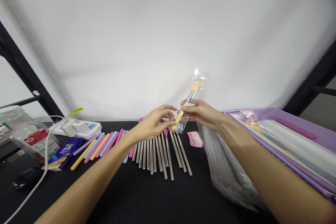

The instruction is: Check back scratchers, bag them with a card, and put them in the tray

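Slanting inward, the right hand (201, 113) grips a yellow scratcher (179, 116).

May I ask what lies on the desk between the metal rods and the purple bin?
The head view shows a pink card and translucent plastic there.

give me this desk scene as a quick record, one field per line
right hand: grips yellow back scratcher, hand-shaped end up, in clear wrapper
left hand: fingertips at the scratcher's lower end, contact unclear
below hands: row of metal rods
left of rods: coloured sticks, blue-and-yellow packet, power strip, black mouse
right of rods: pink card, clear plastic bags, purple bin
surface: black tabletop
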The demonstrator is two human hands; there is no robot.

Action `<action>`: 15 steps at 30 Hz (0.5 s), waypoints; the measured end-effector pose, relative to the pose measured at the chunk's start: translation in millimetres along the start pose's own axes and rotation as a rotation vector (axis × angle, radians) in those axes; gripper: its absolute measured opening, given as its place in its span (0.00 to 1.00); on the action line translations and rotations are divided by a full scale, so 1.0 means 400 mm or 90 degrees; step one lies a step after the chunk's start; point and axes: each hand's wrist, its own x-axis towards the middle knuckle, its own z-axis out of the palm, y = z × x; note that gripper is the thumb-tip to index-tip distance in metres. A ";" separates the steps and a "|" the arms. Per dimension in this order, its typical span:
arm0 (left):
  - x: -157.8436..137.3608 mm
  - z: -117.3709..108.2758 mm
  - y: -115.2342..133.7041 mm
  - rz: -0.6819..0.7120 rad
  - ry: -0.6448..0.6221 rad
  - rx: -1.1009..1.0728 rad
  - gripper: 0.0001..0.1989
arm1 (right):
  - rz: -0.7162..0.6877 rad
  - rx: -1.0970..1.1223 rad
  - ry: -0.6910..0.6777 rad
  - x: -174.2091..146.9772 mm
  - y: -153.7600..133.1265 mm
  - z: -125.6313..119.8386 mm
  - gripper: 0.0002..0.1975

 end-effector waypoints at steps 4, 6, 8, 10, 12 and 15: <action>0.001 0.030 -0.012 -0.126 -0.001 -0.131 0.09 | -0.036 -0.037 -0.015 -0.001 0.000 -0.002 0.12; 0.001 0.041 -0.017 -0.156 0.007 -0.204 0.11 | -0.045 -0.055 -0.036 -0.003 -0.002 -0.003 0.14; 0.000 0.045 -0.021 -0.163 0.016 -0.264 0.17 | -0.048 -0.074 -0.051 -0.005 -0.004 -0.002 0.15; -0.001 0.044 -0.026 -0.168 0.007 -0.301 0.21 | -0.052 -0.089 -0.054 -0.007 -0.006 0.002 0.15; -0.004 0.040 -0.028 -0.177 -0.017 -0.298 0.22 | -0.058 -0.115 -0.059 -0.008 -0.008 0.006 0.15; -0.007 0.032 -0.022 -0.164 -0.025 -0.212 0.21 | -0.042 -0.184 -0.081 -0.009 -0.009 0.012 0.16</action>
